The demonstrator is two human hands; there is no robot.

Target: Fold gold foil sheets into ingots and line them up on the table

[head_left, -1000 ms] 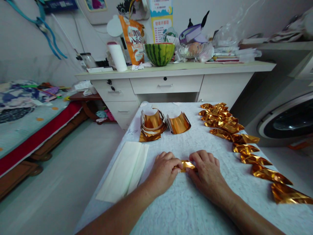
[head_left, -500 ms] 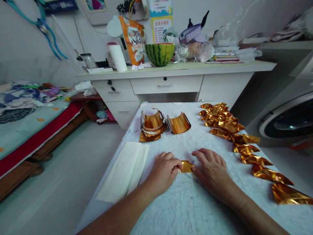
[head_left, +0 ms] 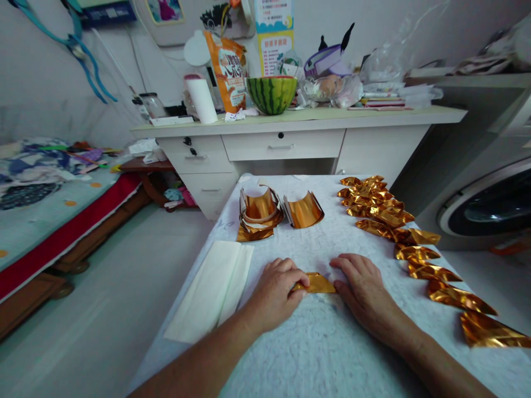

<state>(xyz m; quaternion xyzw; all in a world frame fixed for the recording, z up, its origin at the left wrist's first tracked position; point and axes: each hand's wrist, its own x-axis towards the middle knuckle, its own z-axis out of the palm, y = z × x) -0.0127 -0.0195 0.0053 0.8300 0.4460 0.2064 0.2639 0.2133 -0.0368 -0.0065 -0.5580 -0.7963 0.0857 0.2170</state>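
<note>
My left hand [head_left: 279, 287] pinches the left end of a small folded piece of gold foil paper [head_left: 319, 283] against the table. Just past the foil's pointed right end, my right hand [head_left: 360, 287] rests with thumb and fingers apart, holding nothing; whether the thumb tip touches the foil is hard to tell. Beyond the hands lie two curled stacks of gold foil sheets, a thicker left stack [head_left: 260, 213] and a right stack [head_left: 306, 210]. Folded gold foil pieces [head_left: 431, 271] run in a line down the table's right side.
Folded white paper [head_left: 211, 290] lies left of my left arm on the cloth-covered table [head_left: 332, 354]. A white desk [head_left: 286, 145] stands behind, bearing a watermelon-patterned bowl [head_left: 271, 95] and an orange pouch [head_left: 227, 72]. A bed [head_left: 62, 221] is at left, a washing machine [head_left: 489, 193] at right.
My right hand has shifted slightly right, away from the foil, uncovering its pointed right end. My left hand keeps its pinch in nearly the same place.
</note>
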